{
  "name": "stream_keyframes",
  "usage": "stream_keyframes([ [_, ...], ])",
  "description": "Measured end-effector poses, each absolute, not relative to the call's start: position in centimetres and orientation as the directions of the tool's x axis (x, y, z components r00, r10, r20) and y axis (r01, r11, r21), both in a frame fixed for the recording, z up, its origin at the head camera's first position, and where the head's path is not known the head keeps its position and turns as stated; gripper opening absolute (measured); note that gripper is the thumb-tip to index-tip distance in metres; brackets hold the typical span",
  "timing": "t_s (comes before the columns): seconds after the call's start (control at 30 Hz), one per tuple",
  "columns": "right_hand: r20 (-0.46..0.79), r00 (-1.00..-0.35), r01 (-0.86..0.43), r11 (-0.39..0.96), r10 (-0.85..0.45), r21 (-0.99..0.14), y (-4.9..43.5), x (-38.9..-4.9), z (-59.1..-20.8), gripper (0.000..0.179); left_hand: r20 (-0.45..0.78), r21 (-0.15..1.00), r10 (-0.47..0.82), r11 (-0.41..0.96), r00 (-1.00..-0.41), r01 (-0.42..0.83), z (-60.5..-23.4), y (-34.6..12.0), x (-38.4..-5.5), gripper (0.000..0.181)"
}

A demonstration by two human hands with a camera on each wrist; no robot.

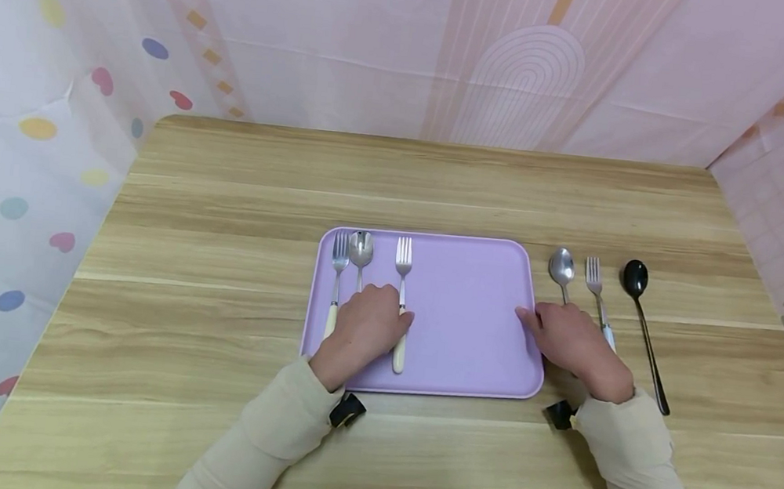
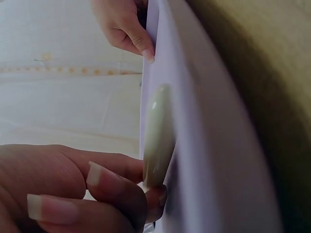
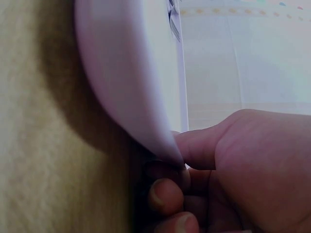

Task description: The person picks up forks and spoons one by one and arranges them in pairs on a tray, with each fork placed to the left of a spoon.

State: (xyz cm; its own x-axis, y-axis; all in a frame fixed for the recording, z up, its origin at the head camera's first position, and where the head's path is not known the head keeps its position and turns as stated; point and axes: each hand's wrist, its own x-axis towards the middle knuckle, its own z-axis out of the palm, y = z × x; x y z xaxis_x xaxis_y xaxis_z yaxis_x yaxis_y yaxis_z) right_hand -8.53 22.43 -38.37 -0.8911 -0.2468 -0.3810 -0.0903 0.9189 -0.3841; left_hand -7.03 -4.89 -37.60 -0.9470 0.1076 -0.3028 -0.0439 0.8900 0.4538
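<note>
A light purple tray (image 1: 466, 315) lies on the wooden table. In the head view my left hand (image 1: 366, 321) is over the tray's left part, pinching the cream handle of a fork (image 1: 404, 257); the left wrist view shows that handle (image 2: 158, 136) between thumb and fingers. Left of it in the tray are another cream-handled fork (image 1: 340, 259) and a metal spoon (image 1: 361, 249), its handle hidden under my hand. My right hand (image 1: 570, 336) grips the tray's right rim, thumb over the edge and fingers curled below, as the right wrist view shows at the rim (image 3: 160, 131).
Right of the tray lie a metal spoon (image 1: 561, 266), a fork with a pale handle (image 1: 594, 273) and a long black spoon (image 1: 635, 279). My right hand and wrist partly cover the first two. A patterned cloth (image 1: 354, 52) hangs behind the table (image 1: 202, 297).
</note>
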Motion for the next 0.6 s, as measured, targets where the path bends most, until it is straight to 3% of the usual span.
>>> stream_keyframes([
  [0.6, -0.366, -0.896, -0.106, 0.922, -0.251, -0.373, 22.37, -8.49, -38.32, 0.038, -0.273, 0.437, 0.124, 0.899, -0.954, -0.008, -37.56, -4.64, -6.70, 0.037],
])
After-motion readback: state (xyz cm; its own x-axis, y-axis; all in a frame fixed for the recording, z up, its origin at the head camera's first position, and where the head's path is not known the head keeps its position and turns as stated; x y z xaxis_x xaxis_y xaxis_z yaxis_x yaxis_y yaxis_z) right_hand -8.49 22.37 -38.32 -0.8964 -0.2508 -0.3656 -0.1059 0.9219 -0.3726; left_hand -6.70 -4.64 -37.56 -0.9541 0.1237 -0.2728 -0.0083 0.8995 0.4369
